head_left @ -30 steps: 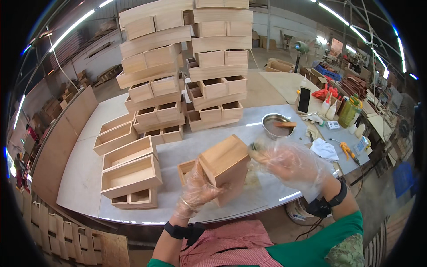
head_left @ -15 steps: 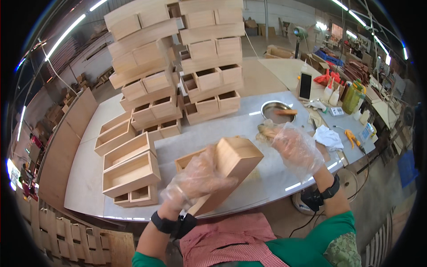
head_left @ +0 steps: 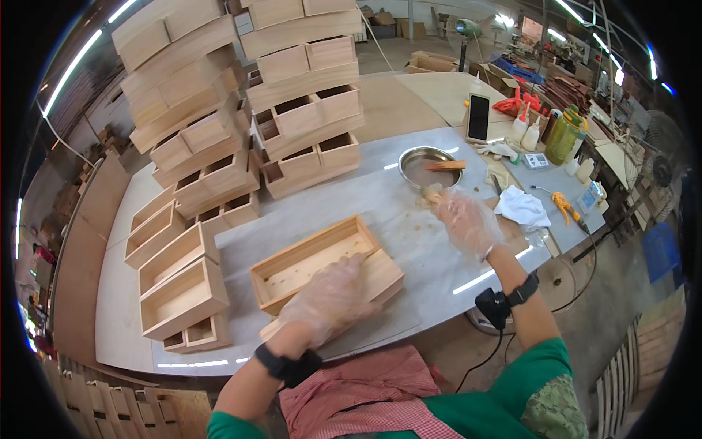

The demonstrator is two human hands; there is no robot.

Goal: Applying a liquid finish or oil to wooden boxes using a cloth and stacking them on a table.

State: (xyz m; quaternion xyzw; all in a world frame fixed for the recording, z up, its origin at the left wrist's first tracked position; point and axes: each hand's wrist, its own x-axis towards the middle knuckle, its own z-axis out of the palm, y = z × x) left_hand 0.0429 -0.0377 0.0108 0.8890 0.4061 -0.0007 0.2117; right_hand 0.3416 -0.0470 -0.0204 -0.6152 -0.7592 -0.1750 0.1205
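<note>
The gloved left hand (head_left: 330, 298) is closing around one near box (head_left: 384, 281) at the table's (head_left: 431, 274) near edge, apparently to steady it; one open box (head_left: 311, 260) is lying just beyond. The right hand (head_left: 466, 222) is clasping one small tan wad (head_left: 432, 195) beside one metal bowl (head_left: 411, 173), presumably placed for easy reach; two tall stacks (head_left: 300, 115) are standing far left.

I'm looking into a woodworking workshop. Bare wooden boxes (head_left: 307, 110) rise in tall stacks on the broad bench (head_left: 424, 263), and near its far end I can see a metal bowl (head_left: 401, 167), squeeze bottles (head_left: 531, 136) and an orange corded tool (head_left: 564, 208). Beyond, I make out a standing fan (head_left: 466, 29), cardboard boxes (head_left: 431, 62), piled reddish boards (head_left: 564, 82) and bright strip lights (head_left: 73, 71) overhead.
</note>
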